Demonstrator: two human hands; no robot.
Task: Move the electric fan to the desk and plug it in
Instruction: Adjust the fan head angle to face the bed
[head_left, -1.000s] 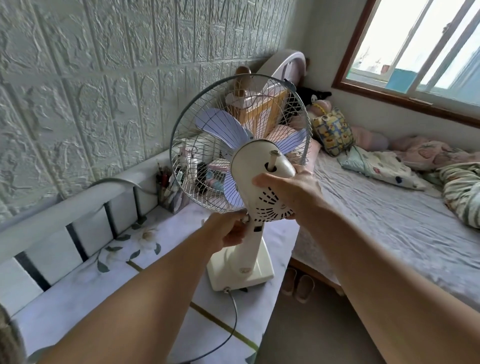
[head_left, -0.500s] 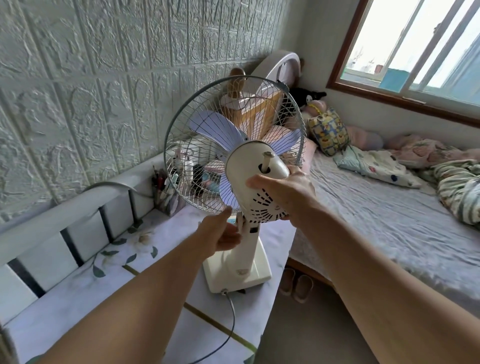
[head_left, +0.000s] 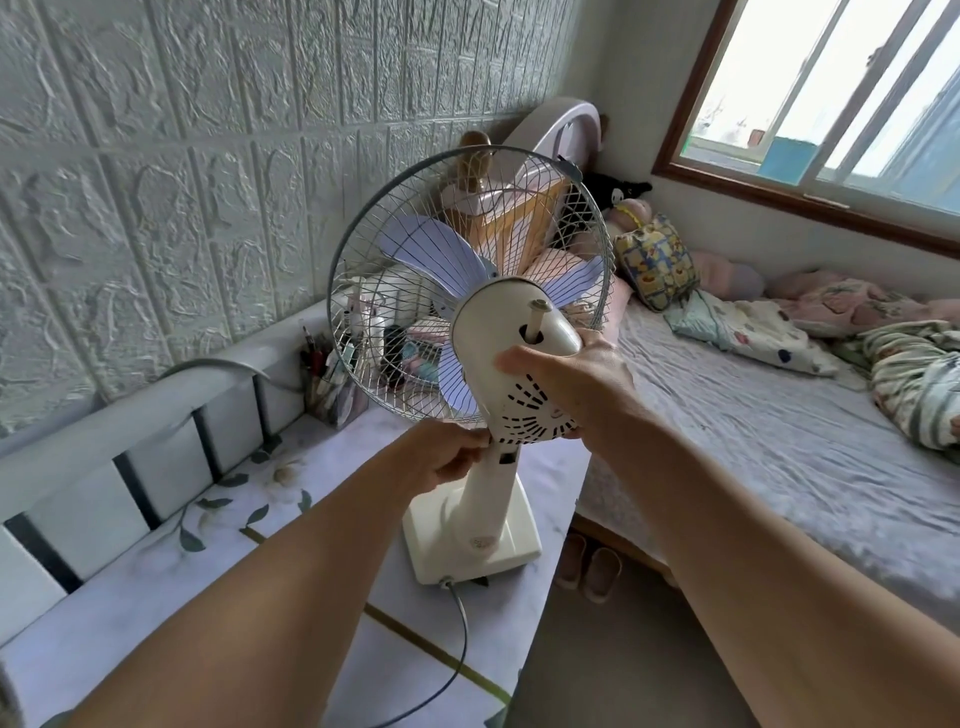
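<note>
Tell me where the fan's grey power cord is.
In the head view, the grey power cord leaves the cream fan base and trails toward the camera across the floral-covered desk.

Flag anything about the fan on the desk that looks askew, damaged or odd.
Nothing looks damaged. The fan stands upright, base flat near the desk edge. The right hand grips the motor housing, the left hand its neck. Its cord trails off frame; plug unseen.

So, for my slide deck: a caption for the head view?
Both hands steady the fan standing on the desk, its cord trailing.
</note>
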